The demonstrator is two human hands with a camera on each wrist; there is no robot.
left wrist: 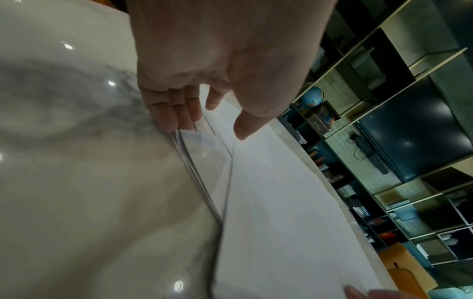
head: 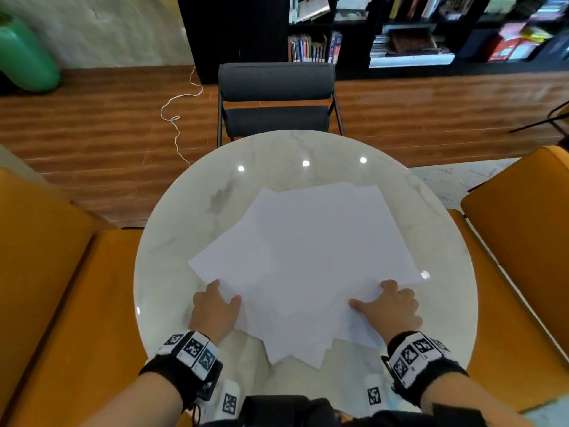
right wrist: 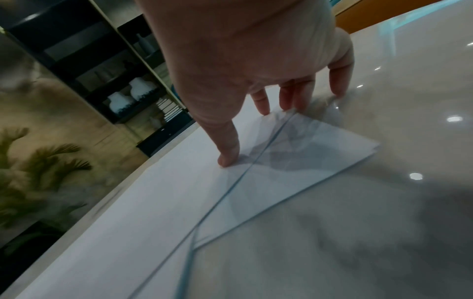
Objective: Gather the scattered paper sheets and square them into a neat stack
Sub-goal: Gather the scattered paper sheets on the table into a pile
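Observation:
Several white paper sheets [head: 308, 257] lie fanned in a loose, overlapping pile on the round marble table [head: 277, 149], corners sticking out at different angles. My left hand [head: 226, 292] is at the pile's near left edge. Its fingertips [left wrist: 179, 121] touch the sheets' edges [left wrist: 268, 202], and the thumb hovers just above the top sheet. My right hand [head: 369, 294] rests on the pile's near right corner. There the thumb [right wrist: 227, 159] presses down on the sheets [right wrist: 153, 202] and the fingers are spread toward a jutting corner. Neither hand holds a sheet.
A dark grey chair [head: 277, 97] stands at the table's far side. Orange seats flank the table at left [head: 61, 303] and right [head: 523, 257]. A white cable [head: 178, 118] lies on the wooden floor. Bookshelves line the back wall.

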